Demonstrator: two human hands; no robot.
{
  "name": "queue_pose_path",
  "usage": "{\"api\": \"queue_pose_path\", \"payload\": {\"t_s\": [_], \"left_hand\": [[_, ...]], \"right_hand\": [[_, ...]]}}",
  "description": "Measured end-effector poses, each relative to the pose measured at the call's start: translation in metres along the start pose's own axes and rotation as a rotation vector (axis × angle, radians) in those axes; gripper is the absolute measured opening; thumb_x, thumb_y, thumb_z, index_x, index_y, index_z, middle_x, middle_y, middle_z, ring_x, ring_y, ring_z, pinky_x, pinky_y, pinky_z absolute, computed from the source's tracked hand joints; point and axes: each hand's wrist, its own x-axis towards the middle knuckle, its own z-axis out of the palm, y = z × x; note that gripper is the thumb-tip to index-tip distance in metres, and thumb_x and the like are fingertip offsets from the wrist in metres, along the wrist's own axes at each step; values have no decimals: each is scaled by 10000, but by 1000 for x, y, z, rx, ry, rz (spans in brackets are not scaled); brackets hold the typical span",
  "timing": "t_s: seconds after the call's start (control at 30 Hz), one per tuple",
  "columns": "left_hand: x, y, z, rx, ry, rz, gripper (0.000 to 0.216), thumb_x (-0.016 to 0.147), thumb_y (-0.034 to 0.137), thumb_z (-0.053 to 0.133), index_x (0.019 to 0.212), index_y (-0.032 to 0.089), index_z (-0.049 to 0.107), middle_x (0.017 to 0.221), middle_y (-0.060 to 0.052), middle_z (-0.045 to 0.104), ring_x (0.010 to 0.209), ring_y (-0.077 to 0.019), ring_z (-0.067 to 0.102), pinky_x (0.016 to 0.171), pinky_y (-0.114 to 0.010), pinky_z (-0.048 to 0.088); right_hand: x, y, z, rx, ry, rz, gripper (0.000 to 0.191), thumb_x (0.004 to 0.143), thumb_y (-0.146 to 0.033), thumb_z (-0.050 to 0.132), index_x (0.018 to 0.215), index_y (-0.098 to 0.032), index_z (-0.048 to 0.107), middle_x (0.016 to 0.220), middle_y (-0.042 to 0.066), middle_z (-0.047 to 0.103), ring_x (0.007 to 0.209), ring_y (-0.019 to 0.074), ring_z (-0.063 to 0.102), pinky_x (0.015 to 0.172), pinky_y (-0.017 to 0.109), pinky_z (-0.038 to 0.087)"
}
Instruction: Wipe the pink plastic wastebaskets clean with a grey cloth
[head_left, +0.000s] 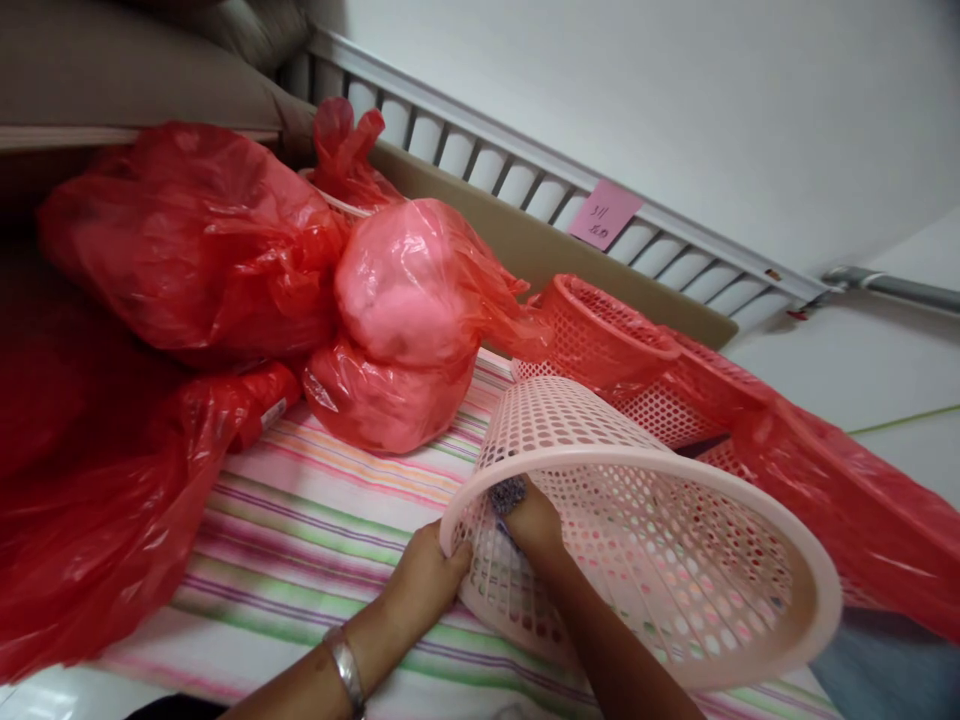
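Note:
A pale pink perforated plastic wastebasket (645, 455) lies tilted on a striped cloth (315, 530), its wide mouth facing me. My left hand (431, 575) is closed on the left side of its rim, thumb on the inner side. Reaching through the mouth, my right hand (536, 520) is closed around a bunched grey-blue cloth (508, 495) against the inner wall. Part of that cloth and some of the right fingers are hidden. A silver bracelet (343, 668) circles my left wrist.
Stuffed red plastic bags (409, 290) stand beyond the basket, and a loose red bag (97, 520) spreads at left. More baskets lined with red plastic (611, 320) line the right. Behind are a slatted rail (487, 165) with a pink note (604, 213) and a white wall (675, 90).

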Motion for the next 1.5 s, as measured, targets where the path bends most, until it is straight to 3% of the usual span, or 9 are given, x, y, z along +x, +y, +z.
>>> {"api": "queue_pose_path", "payload": {"t_s": [0.23, 0.43, 0.6, 0.8, 0.97, 1.07, 1.2, 1.4, 1.5], "left_hand": [[1, 1, 0, -20, -6, -37, 236, 812, 263, 465, 806, 138, 665, 539, -26, 623, 799, -235, 649, 714, -307, 499], [4, -2, 0, -9, 4, -3, 213, 786, 210, 469, 793, 126, 664, 680, -58, 687, 751, -209, 640, 684, -283, 493], [3, -5, -2, -3, -18, 46, 265, 784, 216, 466, 887, 101, 681, 814, -94, 709, 756, -212, 636, 678, -290, 488], [0, -3, -3, -13, -10, 32, 238, 786, 236, 483, 868, 128, 679, 687, -60, 692, 801, -233, 644, 715, -306, 497], [-2, 2, -5, -61, -40, 37, 258, 803, 277, 488, 896, 133, 680, 630, -44, 676, 794, -235, 647, 735, -319, 498], [-2, 5, -6, -65, -52, 30, 261, 809, 300, 488, 872, 136, 682, 600, -39, 665, 793, -235, 650, 735, -318, 497], [0, 2, -7, -42, -18, 4, 240, 799, 265, 482, 851, 135, 676, 594, -43, 665, 788, -236, 650, 724, -315, 497], [3, -3, -5, -38, -19, -5, 217, 786, 227, 480, 848, 133, 666, 552, -30, 640, 743, -222, 648, 706, -302, 502], [4, -3, -5, -28, -17, -16, 219, 786, 226, 474, 837, 128, 663, 540, -25, 630, 732, -219, 645, 700, -302, 503]], "right_hand": [[52, -1, 0, -62, 51, 90, 433, 854, -420, 397, 1153, -189, 607, 1123, 139, 643, 1090, 311, 571, 867, 400, 434], [58, -5, -1, -84, 63, 99, 417, 854, -392, 411, 1163, -188, 604, 1182, 128, 620, 1120, 297, 556, 880, 370, 435], [41, -7, 1, -94, 51, 82, 417, 859, -390, 383, 1152, -188, 601, 1173, 127, 626, 1088, 296, 576, 834, 368, 447], [-9, -13, -2, -53, -8, 43, 466, 830, -454, 423, 1225, -222, 510, 1033, 84, 682, 922, 258, 646, 761, 341, 460], [-63, -16, -4, 35, -70, -75, 434, 809, -444, 463, 1170, -215, 533, 1060, 95, 665, 955, 231, 632, 801, 292, 438], [-73, -17, -5, 39, -103, -102, 398, 815, -467, 452, 1107, -219, 559, 1006, 91, 675, 906, 227, 639, 780, 292, 438], [-57, -17, -7, -5, -90, -90, 407, 804, -486, 453, 1099, -226, 559, 1022, 84, 672, 922, 249, 632, 779, 316, 439], [-1, -13, -7, -70, -27, -3, 516, 847, -557, 366, 1235, -254, 520, 1112, 77, 657, 1013, 253, 613, 842, 353, 439], [30, -10, -5, -114, 0, 57, 457, 834, -464, 427, 1183, -211, 579, 1107, 115, 656, 1059, 284, 593, 851, 371, 438]]}}
